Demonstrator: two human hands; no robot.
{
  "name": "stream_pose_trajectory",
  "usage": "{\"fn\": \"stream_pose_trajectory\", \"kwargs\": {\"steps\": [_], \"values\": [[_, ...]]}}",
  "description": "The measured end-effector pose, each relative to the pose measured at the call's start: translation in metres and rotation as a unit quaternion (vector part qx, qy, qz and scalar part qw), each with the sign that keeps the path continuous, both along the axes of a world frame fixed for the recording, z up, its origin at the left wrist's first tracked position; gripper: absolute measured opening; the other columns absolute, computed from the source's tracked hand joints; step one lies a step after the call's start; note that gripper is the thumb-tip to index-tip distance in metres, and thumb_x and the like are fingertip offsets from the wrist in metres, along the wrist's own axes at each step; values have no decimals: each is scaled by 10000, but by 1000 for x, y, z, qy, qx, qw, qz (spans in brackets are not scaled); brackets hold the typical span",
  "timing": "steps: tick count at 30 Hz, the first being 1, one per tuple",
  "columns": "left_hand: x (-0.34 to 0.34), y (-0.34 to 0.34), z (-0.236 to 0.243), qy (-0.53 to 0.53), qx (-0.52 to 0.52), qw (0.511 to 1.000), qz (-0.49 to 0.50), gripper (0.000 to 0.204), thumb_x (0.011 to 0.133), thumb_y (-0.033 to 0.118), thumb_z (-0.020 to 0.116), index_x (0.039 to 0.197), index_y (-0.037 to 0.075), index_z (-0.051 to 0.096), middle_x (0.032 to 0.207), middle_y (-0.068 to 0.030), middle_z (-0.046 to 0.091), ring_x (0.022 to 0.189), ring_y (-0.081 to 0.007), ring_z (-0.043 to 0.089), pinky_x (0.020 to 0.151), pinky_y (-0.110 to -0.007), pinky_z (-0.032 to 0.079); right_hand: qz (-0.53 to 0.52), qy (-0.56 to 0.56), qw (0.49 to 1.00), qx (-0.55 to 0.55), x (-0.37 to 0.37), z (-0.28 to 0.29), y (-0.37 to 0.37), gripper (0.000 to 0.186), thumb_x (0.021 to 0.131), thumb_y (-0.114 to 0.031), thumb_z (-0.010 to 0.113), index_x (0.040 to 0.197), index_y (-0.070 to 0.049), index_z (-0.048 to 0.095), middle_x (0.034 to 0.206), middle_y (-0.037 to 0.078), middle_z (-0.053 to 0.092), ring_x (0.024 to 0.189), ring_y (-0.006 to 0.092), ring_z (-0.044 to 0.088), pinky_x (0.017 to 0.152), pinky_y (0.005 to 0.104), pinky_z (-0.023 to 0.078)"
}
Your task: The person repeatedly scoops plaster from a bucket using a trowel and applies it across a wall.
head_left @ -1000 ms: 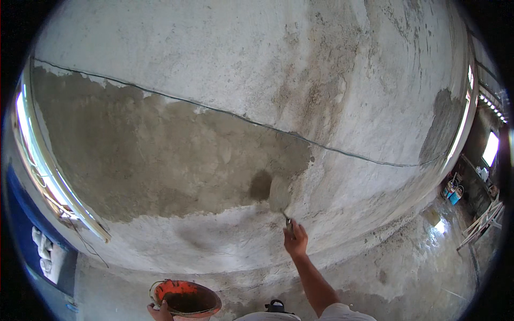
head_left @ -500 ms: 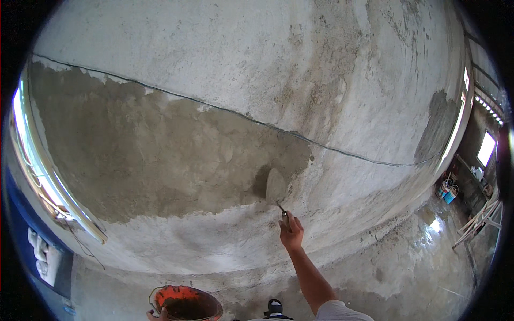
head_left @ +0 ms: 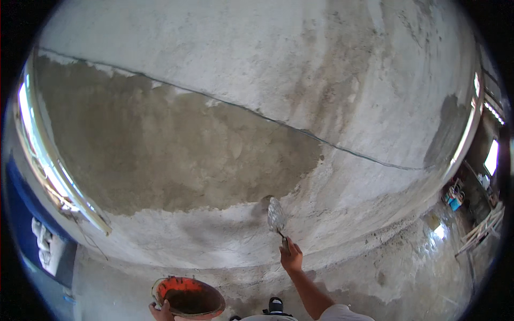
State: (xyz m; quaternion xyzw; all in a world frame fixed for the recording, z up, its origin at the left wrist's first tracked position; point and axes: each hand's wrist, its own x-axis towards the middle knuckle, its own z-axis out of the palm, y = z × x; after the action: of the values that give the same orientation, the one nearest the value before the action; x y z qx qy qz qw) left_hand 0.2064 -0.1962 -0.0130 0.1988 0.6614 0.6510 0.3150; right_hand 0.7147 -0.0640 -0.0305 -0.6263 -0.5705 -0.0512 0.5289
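Note:
My right hand point(head_left: 291, 257) is closed around the handle of a pointed trowel point(head_left: 276, 215). The blade points up at the wall and shows wet grey smears. It lies just at the lower right edge of a large patch of damp plaster point(head_left: 171, 150); whether it touches the wall I cannot tell. At the bottom left, my left hand point(head_left: 163, 311) grips the rim of an orange bucket point(head_left: 180, 282) with its fingers. Dark wet mortar point(head_left: 190, 302) lies inside the tilted bucket.
A dark cable point(head_left: 241, 107) runs slantwise across the rough wall point(head_left: 375, 128). A bright window opening point(head_left: 51, 155) is at the left. Far right are wooden sticks point(head_left: 482, 229) and a blue container point(head_left: 455, 201). My sandalled foot point(head_left: 275, 306) stands on the concrete floor.
The trowel has come down from the damp plaster to its lower edge, and its blade has turned. The bucket and my left hand have risen a little and show more fully.

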Motion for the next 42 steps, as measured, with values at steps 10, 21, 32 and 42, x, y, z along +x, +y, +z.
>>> {"fn": "stream_pose_trajectory", "kwargs": {"steps": [10,21,32,42], "values": [[43,28,84,-21,23,996,-89,265,877,111,739,1097,48,605,945,-3,626,829,-106,559,721,-278,464,297,56,929,-215,-46,92,-50,591,684,-35,877,1228,0,651,1005,167,643,897,306,648,786,380,534],[28,33,144,82,66,965,-240,215,868,94,699,1048,35,598,906,22,603,836,-79,529,765,-248,421,421,-324,778,-336,-155,156,-19,503,852,-163,645,1346,-145,553,1064,151,694,951,312,710,763,441,580],[30,70,153,177,43,916,-357,126,865,27,684,918,39,571,766,34,531,704,-61,472,616,-243,383,489,-417,692,-329,-247,149,10,191,790,-223,684,910,-105,776,881,112,746,895,277,739,751,404,598],[20,111,123,205,-14,879,-431,140,848,61,688,902,50,560,806,33,518,788,-90,493,694,-269,409,612,-20,526,-591,-223,76,9,385,906,-380,639,733,-43,707,619,67,635,560,184,612,536,338,486]]}}
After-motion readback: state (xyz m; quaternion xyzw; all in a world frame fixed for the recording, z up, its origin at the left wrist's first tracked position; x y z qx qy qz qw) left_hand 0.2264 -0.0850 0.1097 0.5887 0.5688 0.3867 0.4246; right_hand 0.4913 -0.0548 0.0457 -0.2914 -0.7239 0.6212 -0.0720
